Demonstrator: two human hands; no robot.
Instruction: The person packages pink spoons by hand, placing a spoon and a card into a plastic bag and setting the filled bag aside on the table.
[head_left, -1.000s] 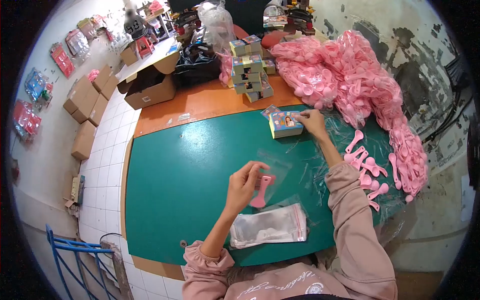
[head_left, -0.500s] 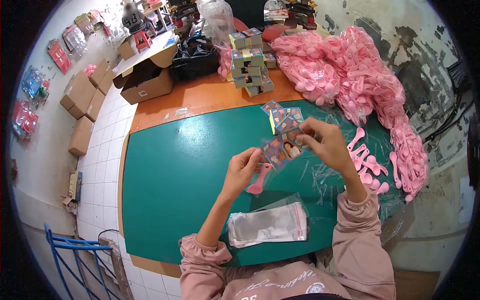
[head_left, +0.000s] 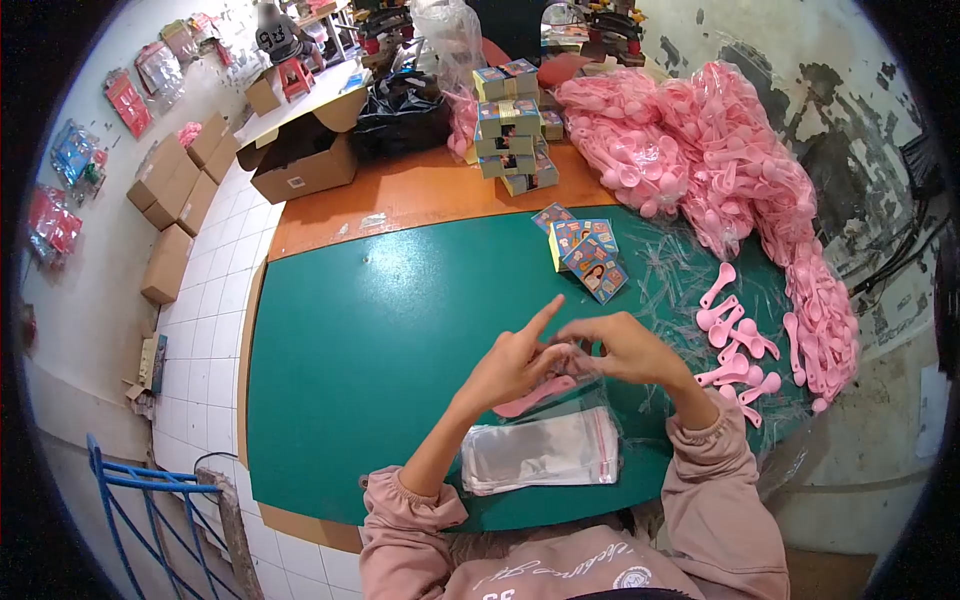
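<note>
My left hand (head_left: 512,366) is over the green table, its index finger stretched out and its thumb side meeting my right hand. My right hand (head_left: 628,350) has its fingers curled in a pinch on thin clear plastic, which looks like a clear plastic bag (head_left: 580,362). Under my left hand a pink spoon (head_left: 535,397) lies at a slant, seemingly inside that bag. Closer to my body rests a stack of clear plastic bags (head_left: 540,450). Printed cards (head_left: 597,270) with a picture of a person lie beyond my hands.
Loose pink spoons (head_left: 740,335) are scattered at the right, beside large clear bags of pink spoons (head_left: 740,160). Banded card bundles (head_left: 510,120) stand on the orange part at the back. An open cardboard box (head_left: 305,175) is at the back left. A person (head_left: 283,40) sits far off.
My hands have come together and nearer my body. The card they held up is no longer visible in them; clear plastic is between them now. The pink spoon has turned more level.
</note>
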